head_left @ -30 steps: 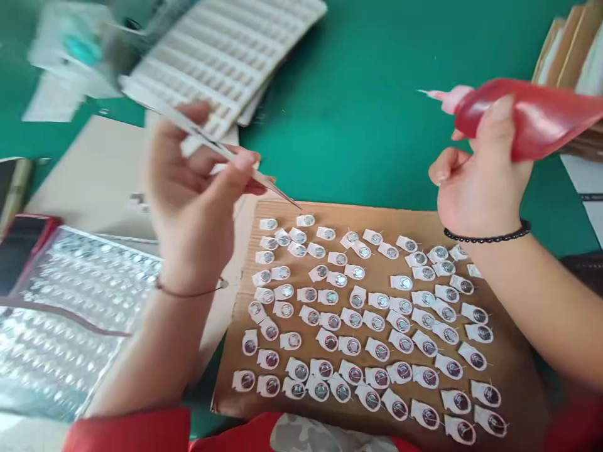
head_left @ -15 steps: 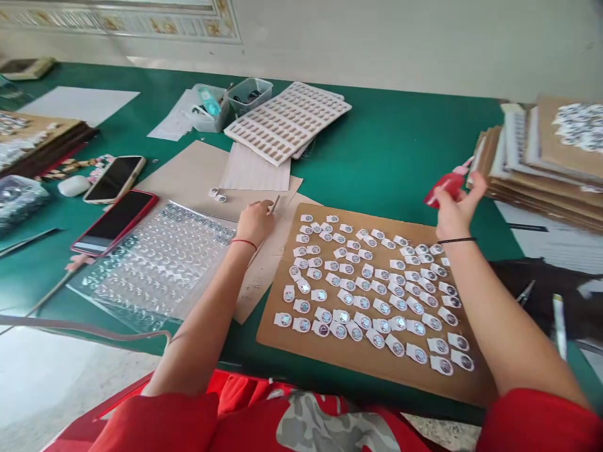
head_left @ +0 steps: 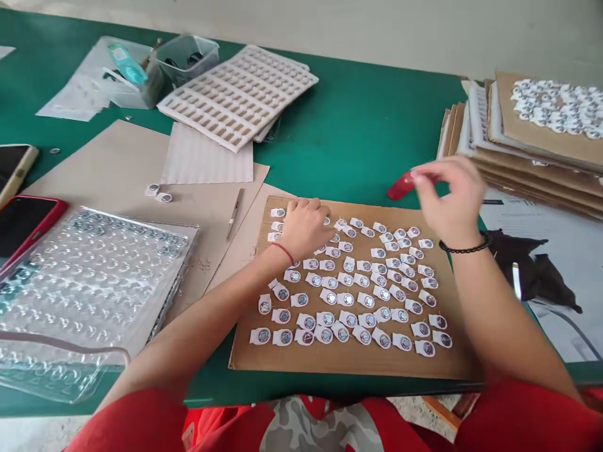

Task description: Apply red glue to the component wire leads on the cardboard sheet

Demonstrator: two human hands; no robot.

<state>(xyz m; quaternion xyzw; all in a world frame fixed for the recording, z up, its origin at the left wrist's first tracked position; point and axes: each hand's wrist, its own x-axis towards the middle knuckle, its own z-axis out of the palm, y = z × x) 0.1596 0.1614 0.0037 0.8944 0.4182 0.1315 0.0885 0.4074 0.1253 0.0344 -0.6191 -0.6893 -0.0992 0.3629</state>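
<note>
Left hand point(head_left: 308, 229) down over the far left part of the cardboard sheet point(head_left: 330, 362); fingers bent, tips over the small white-tabbed pieces point(head_left: 324, 334); palm side hidden, so cannot tell how far apart the fingers are or if they have hold of anything; right hand point(head_left: 452, 194) beyond the sheet's far right corner, thumb and forefinger brought together on the red bottle point(head_left: 400, 187), most of it hidden by the hand; pieces sit in rough rows across the cardboard, some touching, discs mostly facing up; two more point(head_left: 159, 193) lie on the beige sheet point(head_left: 108, 163) to the left; slim pale tool point(head_left: 235, 215) on paper between there and the cardboard; clear domed pack point(head_left: 117, 282) near left, red-edged phone point(head_left: 35, 220) beside it; white slotted tray point(head_left: 240, 94) far left of centre; stack of boards point(head_left: 532, 172) far right, more pieces on top.
</note>
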